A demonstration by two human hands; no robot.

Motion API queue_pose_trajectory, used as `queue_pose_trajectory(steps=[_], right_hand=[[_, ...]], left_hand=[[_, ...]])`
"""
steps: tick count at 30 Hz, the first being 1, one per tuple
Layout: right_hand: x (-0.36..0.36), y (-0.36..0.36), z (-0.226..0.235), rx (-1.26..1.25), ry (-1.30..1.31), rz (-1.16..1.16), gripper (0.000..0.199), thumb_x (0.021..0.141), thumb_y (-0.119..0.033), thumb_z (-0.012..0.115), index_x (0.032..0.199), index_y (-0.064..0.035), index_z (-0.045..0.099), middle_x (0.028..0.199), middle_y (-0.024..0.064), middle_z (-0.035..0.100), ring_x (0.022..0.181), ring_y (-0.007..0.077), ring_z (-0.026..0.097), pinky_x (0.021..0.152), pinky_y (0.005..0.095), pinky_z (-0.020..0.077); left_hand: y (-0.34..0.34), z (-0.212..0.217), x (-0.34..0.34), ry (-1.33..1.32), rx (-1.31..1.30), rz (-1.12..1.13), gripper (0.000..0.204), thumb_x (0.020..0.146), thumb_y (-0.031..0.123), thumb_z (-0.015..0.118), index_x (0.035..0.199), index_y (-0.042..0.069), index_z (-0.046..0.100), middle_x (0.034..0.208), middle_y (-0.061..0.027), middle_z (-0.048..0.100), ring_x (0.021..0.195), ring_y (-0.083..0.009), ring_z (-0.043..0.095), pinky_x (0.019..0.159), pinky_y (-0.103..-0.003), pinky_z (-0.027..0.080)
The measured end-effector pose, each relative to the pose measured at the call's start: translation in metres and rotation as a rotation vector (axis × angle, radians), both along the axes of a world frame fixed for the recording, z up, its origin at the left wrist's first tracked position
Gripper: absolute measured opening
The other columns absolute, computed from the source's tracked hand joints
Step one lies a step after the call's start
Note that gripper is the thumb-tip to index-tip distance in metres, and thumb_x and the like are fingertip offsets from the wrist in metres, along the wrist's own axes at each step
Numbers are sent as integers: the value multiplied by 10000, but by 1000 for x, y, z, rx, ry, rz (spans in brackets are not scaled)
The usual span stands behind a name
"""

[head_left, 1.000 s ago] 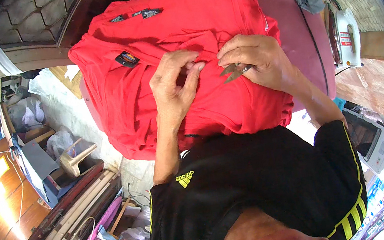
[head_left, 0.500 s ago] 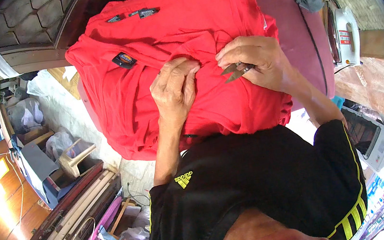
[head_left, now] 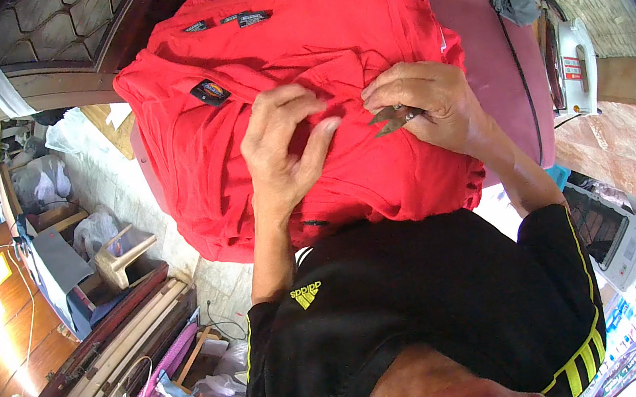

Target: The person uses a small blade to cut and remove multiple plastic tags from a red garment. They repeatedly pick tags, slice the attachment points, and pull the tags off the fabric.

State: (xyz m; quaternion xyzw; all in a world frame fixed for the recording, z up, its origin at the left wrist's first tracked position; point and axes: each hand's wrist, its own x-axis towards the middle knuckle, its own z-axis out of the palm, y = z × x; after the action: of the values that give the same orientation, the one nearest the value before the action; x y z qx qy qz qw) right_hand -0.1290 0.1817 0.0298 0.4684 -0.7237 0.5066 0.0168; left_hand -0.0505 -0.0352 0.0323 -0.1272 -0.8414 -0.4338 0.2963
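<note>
Two hands work on the red cotton garment (head_left: pixel 334 76) spread over the maroon padded board (head_left: pixel 489 31). Left hand (head_left: pixel 284 151), fingers loosely curled, presses the cloth empty; right hand (head_left: pixel 429 99) pinches small metal thread snips (head_left: pixel 394 118). Keeping the fabric taut beside the blades seems wise.

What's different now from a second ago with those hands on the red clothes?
Little has changed. The left hand has spread its fingers a bit and pressed flatter on the red garment. The right hand still pinches the fabric and holds the small metal snips. The garment still lies on the maroon board, and the iron has not moved.
</note>
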Motion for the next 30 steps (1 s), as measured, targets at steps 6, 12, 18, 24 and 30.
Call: queue_pose_trajectory(steps=[6,12,18,24,30], right_hand=[[-1,0,-1,-38,-88,-7,347,689,156,655,980,-29,689,947,109,711,821,229,714,684,290,576],[-7,1,2,40,-276,-65,256,800,67,719,1039,-14,680,934,96,712,815,137,691,710,252,551],[-15,-1,-8,-67,-593,-12,258,878,7,714,1123,20,633,998,55,709,904,83,659,822,253,543],[-19,-3,-6,-121,-706,40,257,918,5,671,1164,36,604,1012,51,668,945,83,638,876,253,533],[-24,-5,-1,-120,-755,28,207,916,-35,690,1107,29,639,954,22,651,899,67,620,845,243,531]], left_hand=[[-4,-23,4,-138,106,-15,147,732,-22,801,821,15,689,821,-96,668,754,-239,643,673,-329,502],[5,-16,2,-233,101,-32,129,746,-32,762,848,14,698,764,-86,651,712,-218,636,652,-317,500],[-2,-5,-12,-24,-186,141,221,756,-2,730,965,56,687,974,-121,658,916,-306,614,830,-406,470],[-3,-2,-26,-99,-212,144,308,755,20,743,1048,58,656,1011,-121,605,951,-308,564,839,-419,436],[16,-12,-9,167,-67,190,469,608,265,896,1008,145,682,1097,-96,557,1009,-277,521,868,-396,374]])
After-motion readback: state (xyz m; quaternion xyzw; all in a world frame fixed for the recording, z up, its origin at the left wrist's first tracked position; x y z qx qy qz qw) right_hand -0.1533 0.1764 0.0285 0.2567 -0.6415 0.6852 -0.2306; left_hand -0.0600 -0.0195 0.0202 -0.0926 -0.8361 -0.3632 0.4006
